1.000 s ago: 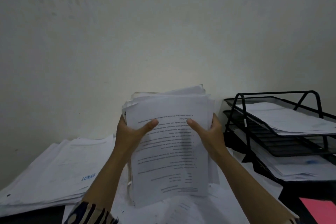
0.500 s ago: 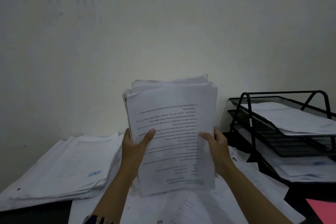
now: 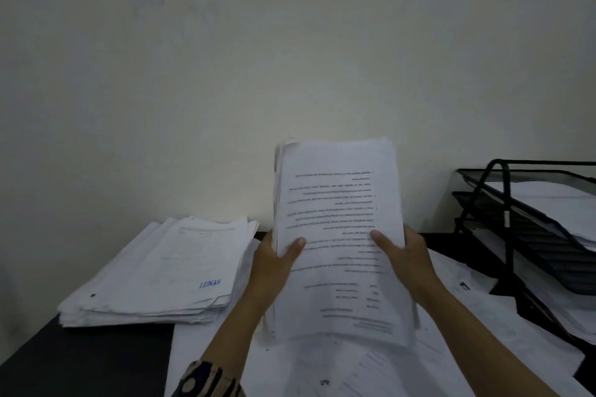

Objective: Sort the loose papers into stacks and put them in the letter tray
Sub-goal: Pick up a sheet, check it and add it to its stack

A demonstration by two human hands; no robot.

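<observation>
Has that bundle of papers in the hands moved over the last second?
Yes. The held bundle now stands more upright with squarer edges, its bottom resting on the loose sheets, judged against the letter tray beside it.

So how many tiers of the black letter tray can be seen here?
3: top tier holding papers, middle tier, and a bottom tier largely covered by papers. The tray runs off frame right.

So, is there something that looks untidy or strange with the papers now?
Yes. The thick white paper bundle, held upright by the left hand and right hand, shows its printed text upside down. Loose white sheets lie scattered beneath it, and the flat pile stamped LUNAS has uneven edges.
</observation>
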